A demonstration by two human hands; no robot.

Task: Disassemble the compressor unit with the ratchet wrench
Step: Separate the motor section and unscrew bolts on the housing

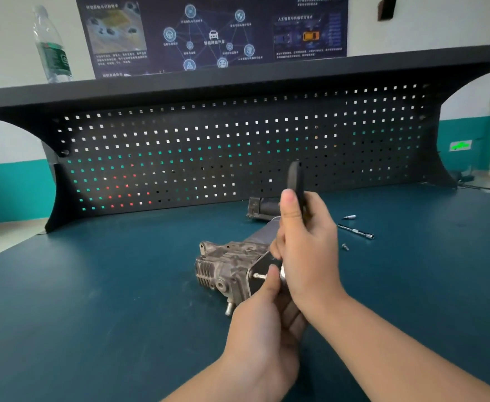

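- While it lies on its side mid-desk, the compressor [226, 268] has its end plate facing the person, so the bolt there is reachable.
- Ratchet wrench [296, 181] stands handle-up at that plate; right hand [307, 250] has fingers wrapped round the handle, probably for leverage.
- Left hand [267, 311] pinches the small metal bit [259, 275] at the wrench head, likely steadying it on the bolt.
- Loose near the right: extension bar [356, 231], small socket [349, 217], one screw [345, 246]. A dark part [262, 208] lies behind.
- Desk [107, 300] is a teal mat; black pegboard [209, 146] behind, water bottle [51, 47] on its shelf, poster [211, 33] on the wall.
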